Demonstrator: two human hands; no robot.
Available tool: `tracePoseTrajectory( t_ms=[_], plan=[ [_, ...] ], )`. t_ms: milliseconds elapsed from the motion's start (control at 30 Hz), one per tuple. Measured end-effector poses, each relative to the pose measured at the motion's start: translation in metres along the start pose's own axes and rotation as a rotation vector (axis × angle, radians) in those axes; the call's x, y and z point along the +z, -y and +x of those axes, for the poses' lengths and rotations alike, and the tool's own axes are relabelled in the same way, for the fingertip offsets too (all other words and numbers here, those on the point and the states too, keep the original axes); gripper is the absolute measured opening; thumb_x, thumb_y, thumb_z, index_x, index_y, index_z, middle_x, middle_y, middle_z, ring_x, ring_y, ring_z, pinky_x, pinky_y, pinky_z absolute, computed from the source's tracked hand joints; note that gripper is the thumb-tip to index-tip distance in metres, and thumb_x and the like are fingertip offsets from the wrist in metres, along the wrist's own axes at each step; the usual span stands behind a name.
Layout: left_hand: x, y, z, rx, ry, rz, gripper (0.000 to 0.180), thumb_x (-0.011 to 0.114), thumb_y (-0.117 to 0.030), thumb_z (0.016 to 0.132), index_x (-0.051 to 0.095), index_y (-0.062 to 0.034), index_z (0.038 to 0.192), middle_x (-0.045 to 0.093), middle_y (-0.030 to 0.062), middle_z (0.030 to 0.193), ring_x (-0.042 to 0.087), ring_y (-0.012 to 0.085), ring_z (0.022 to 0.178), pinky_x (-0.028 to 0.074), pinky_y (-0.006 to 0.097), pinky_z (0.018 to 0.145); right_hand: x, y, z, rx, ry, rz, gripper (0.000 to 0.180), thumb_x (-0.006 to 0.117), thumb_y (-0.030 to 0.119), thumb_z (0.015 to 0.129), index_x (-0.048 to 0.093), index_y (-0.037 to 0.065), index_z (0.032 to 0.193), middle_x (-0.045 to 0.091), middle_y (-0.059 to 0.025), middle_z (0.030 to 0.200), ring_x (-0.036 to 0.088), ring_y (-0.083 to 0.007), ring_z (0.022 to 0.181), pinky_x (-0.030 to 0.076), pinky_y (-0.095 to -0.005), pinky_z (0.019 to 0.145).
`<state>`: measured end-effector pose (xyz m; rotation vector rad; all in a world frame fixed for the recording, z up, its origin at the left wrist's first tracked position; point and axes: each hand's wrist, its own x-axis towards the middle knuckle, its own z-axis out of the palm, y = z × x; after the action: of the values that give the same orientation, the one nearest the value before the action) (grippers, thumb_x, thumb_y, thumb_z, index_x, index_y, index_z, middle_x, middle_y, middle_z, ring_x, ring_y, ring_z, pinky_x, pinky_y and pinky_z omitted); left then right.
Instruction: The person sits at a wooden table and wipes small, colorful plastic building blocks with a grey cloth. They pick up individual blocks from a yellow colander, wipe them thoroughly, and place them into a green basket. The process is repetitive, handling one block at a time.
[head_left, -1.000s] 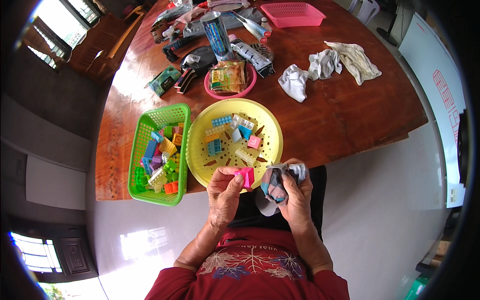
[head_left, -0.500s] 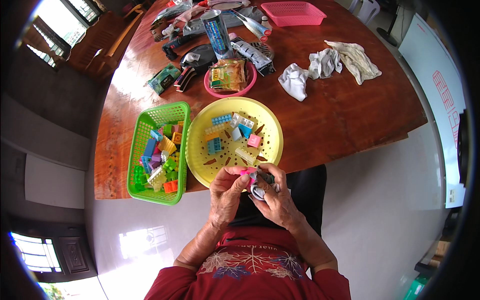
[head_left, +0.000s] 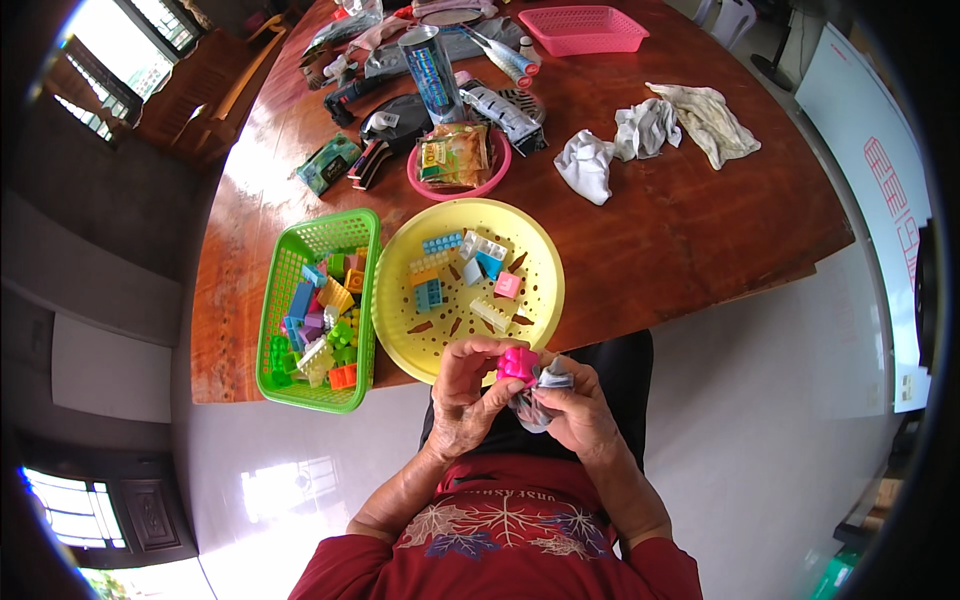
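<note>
My left hand (head_left: 468,398) pinches a bright pink toy brick (head_left: 518,364) just below the near rim of a round yellow perforated basket (head_left: 535,330). My right hand (head_left: 577,410) presses a crumpled grey cloth (head_left: 540,393) against that brick. Both hands meet over my lap, in front of the table edge. The yellow basket holds several pale blue, white, yellow and pink bricks (head_left: 470,270). To its left stands a green mesh basket (head_left: 290,260) filled with several mixed coloured bricks (head_left: 322,325).
The brown wooden table (head_left: 700,230) carries a pink bowl with snack packets (head_left: 455,160), three crumpled white rags (head_left: 650,130), a pink mesh tray (head_left: 582,28), a tall can (head_left: 432,72) and dark tools and packets at the far side. Pale floor lies around me.
My hands, apart a second ago with the brick in the left and the cloth in the right, have come together; the cloth now touches the pink brick.
</note>
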<state>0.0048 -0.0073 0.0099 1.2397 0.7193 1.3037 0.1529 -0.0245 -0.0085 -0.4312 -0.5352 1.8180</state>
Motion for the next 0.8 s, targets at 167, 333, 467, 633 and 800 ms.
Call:
tracePoseTrajectory(
  t_ms=[167,333,467,633,800],
  plan=[
    [-0.007,-0.001,0.003,-0.017,-0.062,-0.073,0.052,0.067,0.004,0.078,0.034,-0.0051,0.118,0.055,0.0164,0.111,0.055,0.0231,0.106,0.047,0.036,0.089,0.024,0.009,-0.005,-0.205,-0.113,0.154,0.024,0.051,0.0,0.085,0.054,-0.002,0.109,0.058,-0.0102,0.102,0.059,-0.0166,0.08,0.05,-0.0302,0.068],
    [-0.003,-0.005,-0.001,-0.02,-0.054,0.042,0.057,0.068,0.007,0.075,0.034,-0.0039,0.12,0.056,0.0161,0.11,0.056,0.0219,0.102,0.048,0.034,0.089,0.027,0.003,0.003,-0.812,-0.151,-1.429,0.041,0.066,-0.007,0.07,0.06,0.003,0.11,0.048,-0.0134,0.106,0.053,-0.0254,0.092,0.045,-0.0311,0.074],
    [-0.002,-0.008,-0.002,0.014,-0.035,0.22,0.057,0.069,0.009,0.074,0.037,-0.0025,0.119,0.055,0.0135,0.109,0.057,0.0197,0.099,0.049,0.034,0.087,0.027,0.017,0.01,-0.675,-0.098,-1.319,0.032,0.064,-0.004,0.076,0.06,0.001,0.107,0.048,-0.0136,0.106,0.056,-0.0247,0.085,0.047,-0.0303,0.071],
    [-0.002,-0.003,-0.002,-0.049,-0.065,0.147,0.055,0.07,0.008,0.073,0.04,-0.0024,0.117,0.055,0.0107,0.105,0.057,0.0184,0.097,0.05,0.033,0.085,0.023,0.017,0.015,-0.482,-0.159,-1.124,0.022,0.063,-0.001,0.078,0.062,0.001,0.1,0.054,-0.0128,0.101,0.057,-0.0237,0.089,0.047,-0.0306,0.073],
    [-0.013,0.001,0.004,-0.092,-0.104,-0.196,0.038,0.071,0.005,0.073,0.053,-0.0002,0.107,0.059,0.01,0.102,0.059,0.017,0.094,0.051,0.032,0.083,0.02,0.016,0.01,-0.692,0.028,-1.262,0.031,0.067,-0.002,0.072,0.065,0.004,0.102,0.053,-0.0123,0.105,0.057,-0.0244,0.092,0.048,-0.0332,0.077]
  ],
)
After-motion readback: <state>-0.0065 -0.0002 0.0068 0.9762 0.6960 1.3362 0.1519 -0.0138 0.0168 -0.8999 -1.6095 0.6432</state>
